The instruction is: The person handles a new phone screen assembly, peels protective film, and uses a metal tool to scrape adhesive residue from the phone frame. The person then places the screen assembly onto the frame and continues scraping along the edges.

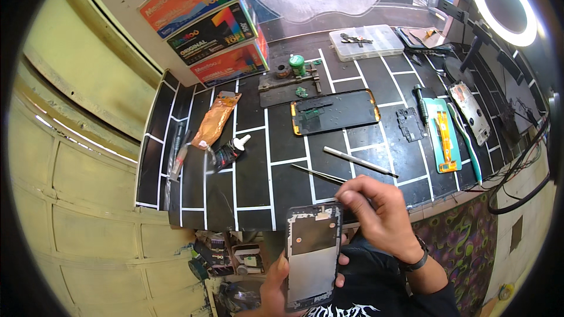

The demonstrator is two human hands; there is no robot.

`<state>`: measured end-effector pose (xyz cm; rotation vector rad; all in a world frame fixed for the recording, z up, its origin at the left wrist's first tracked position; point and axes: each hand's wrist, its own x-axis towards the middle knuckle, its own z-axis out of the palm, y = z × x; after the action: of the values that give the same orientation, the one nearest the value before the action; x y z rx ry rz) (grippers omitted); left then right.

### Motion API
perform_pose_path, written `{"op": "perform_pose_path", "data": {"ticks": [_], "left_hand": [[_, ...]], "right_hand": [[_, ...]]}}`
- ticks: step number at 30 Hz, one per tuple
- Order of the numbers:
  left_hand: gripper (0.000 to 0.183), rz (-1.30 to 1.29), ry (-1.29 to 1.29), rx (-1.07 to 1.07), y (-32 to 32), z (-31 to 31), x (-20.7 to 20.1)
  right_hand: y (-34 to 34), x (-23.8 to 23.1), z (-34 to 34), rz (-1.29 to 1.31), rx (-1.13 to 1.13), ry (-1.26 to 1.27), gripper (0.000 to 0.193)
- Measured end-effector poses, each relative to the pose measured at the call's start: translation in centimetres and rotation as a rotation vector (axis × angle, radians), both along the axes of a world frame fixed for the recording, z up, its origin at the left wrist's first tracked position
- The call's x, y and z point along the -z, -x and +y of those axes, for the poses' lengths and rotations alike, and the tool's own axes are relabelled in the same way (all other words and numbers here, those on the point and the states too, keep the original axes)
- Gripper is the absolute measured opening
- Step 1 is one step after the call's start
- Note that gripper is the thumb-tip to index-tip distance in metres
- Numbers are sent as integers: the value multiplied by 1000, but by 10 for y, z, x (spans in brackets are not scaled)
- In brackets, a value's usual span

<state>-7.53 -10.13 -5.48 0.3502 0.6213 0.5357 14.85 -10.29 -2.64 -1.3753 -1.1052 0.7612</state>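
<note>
My left hand (275, 276) is wrapped round a phone mid-frame (313, 279), thumb along one edge and fingertips on the other. The frame stands near upright at the table's front edge, its dark upper part and silver lower part facing me. At its top right corner, my right hand (376, 214) is closed, thumb and forefinger pinched together. Whatever the pinch holds, if anything, is too small to make out. Just beyond these fingers are thin pointed tweezers (317, 172), one end hidden by the hand. A silver pen-shaped tool (359, 161) lies behind them.
A dark phone panel (341, 114) with small parts lies mid-table. Rightward are a black plastic cover (409, 124), a screwdriver (422, 103), orange flex cables (445, 141) and a toothbrush (464, 141). A black bottle (229, 152), stacked boxes (229, 61) and a ring light (531, 12) stand around.
</note>
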Motion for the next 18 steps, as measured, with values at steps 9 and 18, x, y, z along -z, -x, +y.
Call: {"op": "perform_pose_path", "data": {"ticks": [9, 18], "left_hand": [[77, -288, 155, 124, -14, 16, -27], [70, -391, 273, 278, -7, 26, -16]], "right_hand": [[-11, -32, 20, -172, -145, -278, 29], [-5, -32, 35, -233, -151, -228, 28]]}}
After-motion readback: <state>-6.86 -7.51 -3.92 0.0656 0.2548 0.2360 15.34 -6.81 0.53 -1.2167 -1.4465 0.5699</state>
